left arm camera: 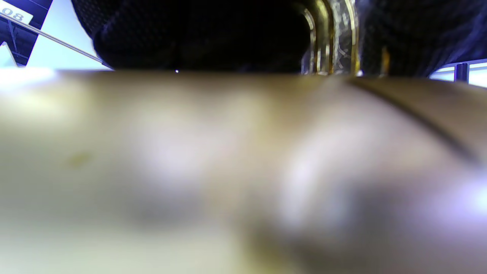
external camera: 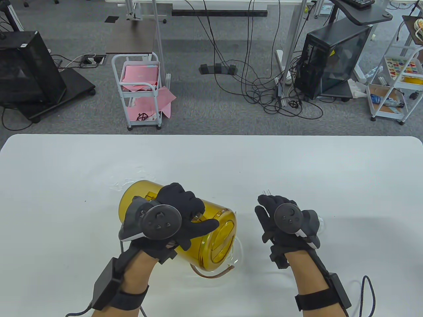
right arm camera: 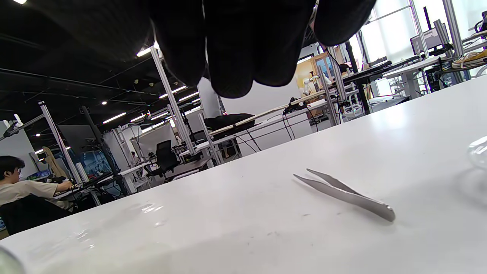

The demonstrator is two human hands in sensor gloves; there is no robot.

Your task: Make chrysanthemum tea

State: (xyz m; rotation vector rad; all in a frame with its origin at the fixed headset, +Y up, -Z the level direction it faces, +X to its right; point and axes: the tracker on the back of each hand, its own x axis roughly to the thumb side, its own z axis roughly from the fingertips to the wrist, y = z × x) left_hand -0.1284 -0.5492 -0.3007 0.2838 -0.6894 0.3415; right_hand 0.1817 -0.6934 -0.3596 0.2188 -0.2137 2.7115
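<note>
The amber jar, clear yellow plastic, cylindrical w/ a flat lid end, lies tipped on its side near the front-centre of the white table, lid end toward the person's right and over a clear glass teapot w/ a thin brown handle (mostly hidden under the jar). The left hand comes in from below, forearm angled right, fingers and thumb curled over the top of the jar, gripping it. In the left wrist view the jar wall is only a blurred tan surface.

The right hand hovers just right of the jar, apart from it, fingers loosely bent and holding nothing. Metal tweezers, thin and flat, lie on the table beneath the fingers. A little water film glistens beyond the jar's base.
</note>
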